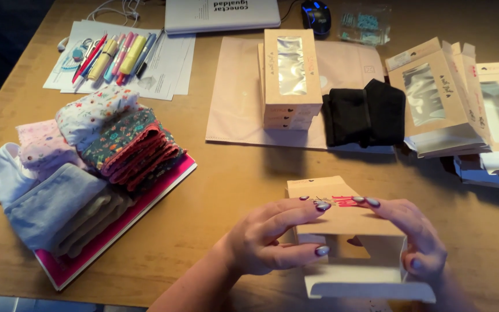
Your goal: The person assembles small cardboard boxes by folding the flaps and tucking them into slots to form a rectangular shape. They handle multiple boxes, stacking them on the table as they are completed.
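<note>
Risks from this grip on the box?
1. Both hands, left hand and right hand, pinch the thin kraft carton by its top; it may crease.
2. Its open white flap hangs loose and could bend or tear.
3. The carton stack behind looks tall and might topple if bumped.

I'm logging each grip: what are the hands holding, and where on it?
Both hands, left hand and right hand, hold a small kraft cardboard box by its opposite sides, fingertips on its top face.
</note>
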